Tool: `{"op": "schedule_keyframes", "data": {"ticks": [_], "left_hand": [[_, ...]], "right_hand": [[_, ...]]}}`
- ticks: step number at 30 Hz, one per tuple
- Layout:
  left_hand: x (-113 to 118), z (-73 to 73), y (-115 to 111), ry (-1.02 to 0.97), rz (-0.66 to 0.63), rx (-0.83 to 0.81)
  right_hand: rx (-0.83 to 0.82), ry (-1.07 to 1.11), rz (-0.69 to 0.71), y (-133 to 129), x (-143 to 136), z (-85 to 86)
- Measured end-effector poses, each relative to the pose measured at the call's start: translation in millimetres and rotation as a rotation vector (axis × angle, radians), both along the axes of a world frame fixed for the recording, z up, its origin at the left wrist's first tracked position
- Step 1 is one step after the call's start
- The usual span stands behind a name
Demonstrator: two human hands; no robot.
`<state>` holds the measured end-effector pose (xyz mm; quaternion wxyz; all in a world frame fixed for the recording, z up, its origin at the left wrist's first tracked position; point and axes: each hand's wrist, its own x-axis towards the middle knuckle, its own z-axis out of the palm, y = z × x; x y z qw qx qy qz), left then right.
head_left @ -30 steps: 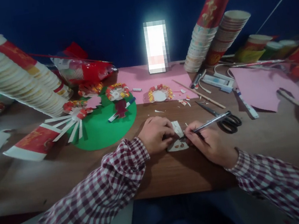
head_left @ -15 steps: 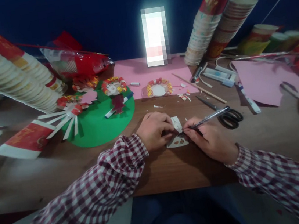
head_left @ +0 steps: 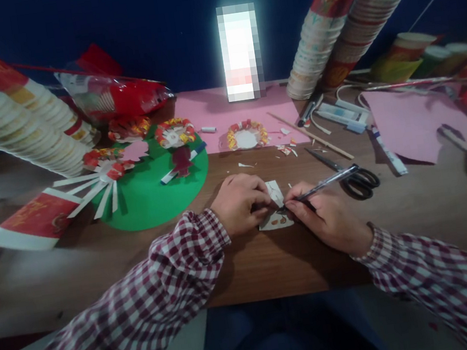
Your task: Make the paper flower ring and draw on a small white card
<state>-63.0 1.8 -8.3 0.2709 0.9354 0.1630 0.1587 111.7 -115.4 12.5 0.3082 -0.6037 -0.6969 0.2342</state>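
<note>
A small white piece of paper (head_left: 275, 222) lies on the wooden table in front of me, with dark lines and small brownish shapes on it. My left hand (head_left: 241, 204) rests at its left edge, fingers curled and closed on the paper. In my right hand (head_left: 323, 214) is a slim pen (head_left: 325, 181), pinched near its tip and slanting up to the right. The pen's tip meets the paper close to my left fingertips. Black-handled scissors (head_left: 358, 182) lie just beyond my right hand, partly behind the pen.
Tall stacks of paper cups (head_left: 7, 108) lean at the left, more cups (head_left: 314, 42) at the right. A green paper disc (head_left: 146, 207) bears cut-paper pieces and a marker. Behind are a pink sheet (head_left: 206, 103), a paper ring (head_left: 248, 136), a wooden stick (head_left: 315, 139) and a glowing, blurred-out screen (head_left: 238, 52).
The view has shifted very slightly. Both hands, the pen and the paper keep nearly the same places.
</note>
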Motion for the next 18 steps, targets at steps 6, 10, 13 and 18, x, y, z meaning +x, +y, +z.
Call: {"op": "schedule_keyframes", "data": {"ticks": [6,10,13,18], "left_hand": [[-0.2,-0.6,-0.5,-0.008,0.006,0.0],[-0.4,-1.5,0.3,-0.004,0.002,0.008],[-0.2,-1.6,0.8,-0.005,-0.001,0.008],[0.4,-0.7,0.7,0.005,-0.001,0.005]], "right_hand": [[0.011,0.001,-0.039,-1.0,1.1,0.9],[-0.023,0.017,-0.035,-0.4,0.4,0.8],[-0.023,0.026,-0.025,0.3,0.0,-0.2],[-0.002,0.03,-0.02,-0.7,0.3,-0.4]]}}
